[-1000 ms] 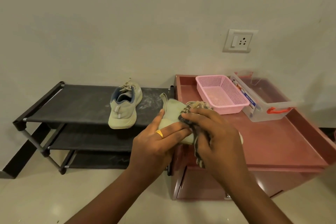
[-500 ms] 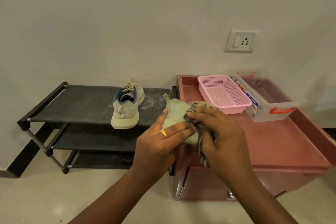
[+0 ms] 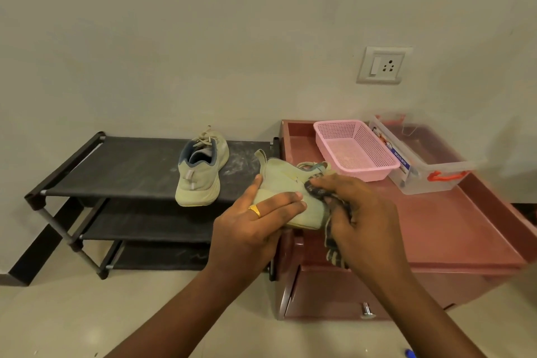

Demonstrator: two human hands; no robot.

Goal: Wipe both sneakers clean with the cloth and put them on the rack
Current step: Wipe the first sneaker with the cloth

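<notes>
My left hand (image 3: 255,224), with a gold ring on one finger, grips the heel end of a pale green sneaker (image 3: 286,180) held in the air over the left edge of the reddish cabinet. My right hand (image 3: 359,212) presses a dark striped cloth (image 3: 334,250) against the sneaker's side; the cloth's loose end hangs below the hand. The sneaker's toe is hidden behind my right hand. A second pale green sneaker (image 3: 200,171) stands upright on the top shelf of the black shoe rack (image 3: 116,167), heel towards me.
The reddish cabinet top (image 3: 430,224) carries a pink mesh basket (image 3: 356,148) and a clear lidded box with orange clips (image 3: 421,163) at its back. The rack has two lower shelves (image 3: 145,222). A wall socket (image 3: 382,65) sits above. Pale floor lies below.
My right hand with the cloth has slid slightly along the sneaker's side. The view has shifted a little; the held sneaker and left hand stay much the same.
</notes>
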